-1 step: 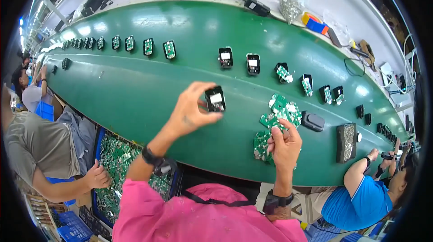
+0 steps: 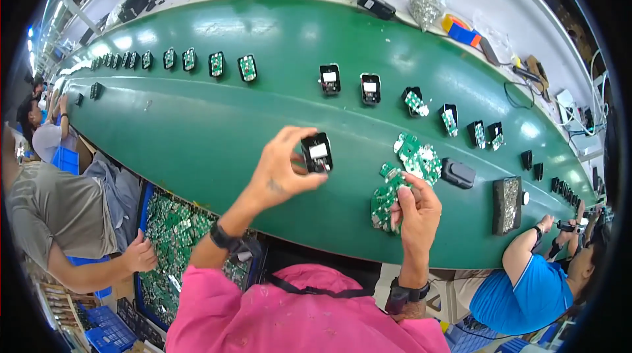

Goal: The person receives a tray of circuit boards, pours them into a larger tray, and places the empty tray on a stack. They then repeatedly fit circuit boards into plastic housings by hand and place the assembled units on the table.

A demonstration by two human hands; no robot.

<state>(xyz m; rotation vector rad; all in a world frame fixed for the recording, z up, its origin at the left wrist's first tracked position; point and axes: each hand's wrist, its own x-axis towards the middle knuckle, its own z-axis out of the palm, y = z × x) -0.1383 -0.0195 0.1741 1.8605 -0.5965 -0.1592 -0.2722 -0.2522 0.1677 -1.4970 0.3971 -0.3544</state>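
My left hand is closed around the sides of a small black plastic housing, held up over the green work surface. Its open side faces me, showing a white rectangular piece and small parts inside. To the right, my right hand pinches a small green circuit board between thumb and fingertips, partly hidden by the fingers. Loose green circuit boards lie heaped just beyond that hand, and more boards lie at its left side.
Black housings stand in a curved row along the far side, several holding green boards. Right of the heap lie a dark closed case and a black foam block. A blue-rimmed bin of boards sits at lower left. Co-workers sit on both sides.
My left hand has shifted slightly right and down with the housing. The fingers of my right hand have moved slightly at the boards, and the small board shows more plainly.
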